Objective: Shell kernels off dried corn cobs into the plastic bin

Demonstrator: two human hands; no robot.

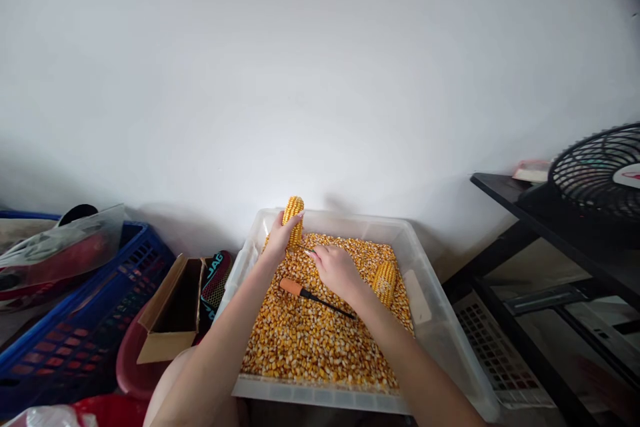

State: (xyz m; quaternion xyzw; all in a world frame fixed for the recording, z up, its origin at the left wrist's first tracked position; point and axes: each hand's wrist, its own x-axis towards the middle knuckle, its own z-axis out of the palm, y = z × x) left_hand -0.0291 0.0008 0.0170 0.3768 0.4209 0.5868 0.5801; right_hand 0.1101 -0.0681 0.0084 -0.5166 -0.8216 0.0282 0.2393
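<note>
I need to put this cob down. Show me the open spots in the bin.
Open kernel bed fills the near half of the bin, below the screwdriver. Crowded at the far end: left hand gripping the upright cob, right hand, and a second cob by the right wall.

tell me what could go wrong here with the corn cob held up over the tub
Kernels could scatter past the tub rim, since the left hand holds the cob upright at the far edge. The screwdriver lies loose on the kernels just under the right hand, so its tip might jab the wrist.
</note>
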